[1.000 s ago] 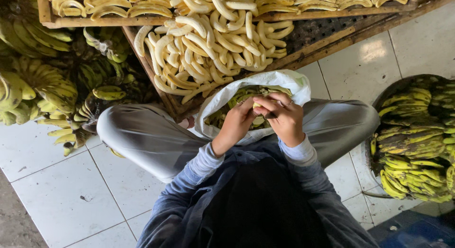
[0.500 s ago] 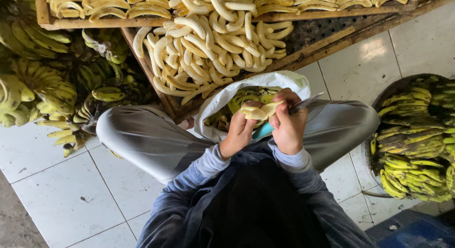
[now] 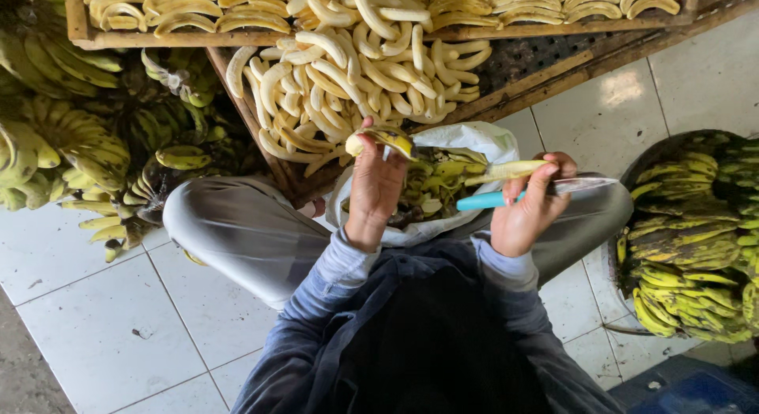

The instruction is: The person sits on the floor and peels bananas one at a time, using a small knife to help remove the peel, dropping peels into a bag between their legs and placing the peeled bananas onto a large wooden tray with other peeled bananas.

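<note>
My left hand [image 3: 373, 189] holds a partly peeled banana [image 3: 381, 138] raised above the white bag [image 3: 462, 137]. My right hand [image 3: 528, 208] grips a knife with a teal handle [image 3: 492, 200]; its blade points right. A strip of yellow-green peel [image 3: 507, 171] is pinched against that hand's fingers. The white bag sits between my knees and holds green and yellow peels [image 3: 439, 179]. Just beyond it lies a pile of peeled pale bananas [image 3: 356, 74] on a wooden tray.
Bunches of unpeeled green-yellow bananas [image 3: 71, 145] are stacked at the left. A dark basin [image 3: 642, 165] at the right holds more unpeeled bananas [image 3: 696, 248]. Wooden trays [image 3: 79, 18] with peeled bananas run along the top. White floor tiles [image 3: 95, 319] lie below left.
My hands have drawn apart: the left lifted the banana up and left, the right pulled away to the right with the knife and a strip of peel.
</note>
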